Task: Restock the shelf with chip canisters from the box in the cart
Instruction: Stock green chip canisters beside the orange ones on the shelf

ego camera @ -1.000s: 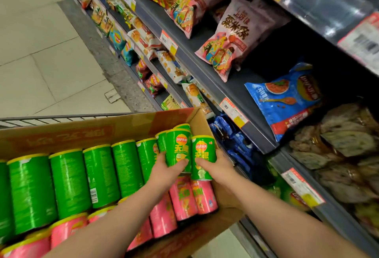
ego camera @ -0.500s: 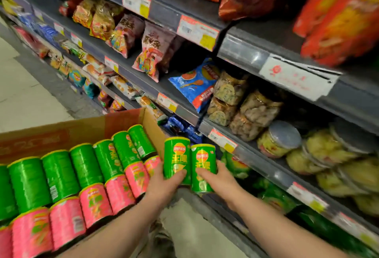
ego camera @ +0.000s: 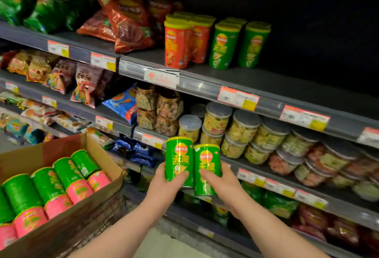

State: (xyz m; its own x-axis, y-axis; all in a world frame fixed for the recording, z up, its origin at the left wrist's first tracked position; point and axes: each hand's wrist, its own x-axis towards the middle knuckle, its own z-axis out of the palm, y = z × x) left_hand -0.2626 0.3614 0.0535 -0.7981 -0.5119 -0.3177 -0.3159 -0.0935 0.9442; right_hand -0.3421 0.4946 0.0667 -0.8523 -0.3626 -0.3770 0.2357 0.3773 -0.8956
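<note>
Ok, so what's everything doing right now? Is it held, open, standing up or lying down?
left hand: grips the left can.
right hand: grips the right can.
left can: held upright, lid on.
right can: held upright beside the left can, lid on.
box: open.
box cans: lying on their sides.
shelf cans: standing upright, lids on.
jars: lids on, stacked.

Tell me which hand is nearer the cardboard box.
Left. The left hand grips a green canister just right of the cardboard box; the right hand holds a second canister, farther right.
</note>
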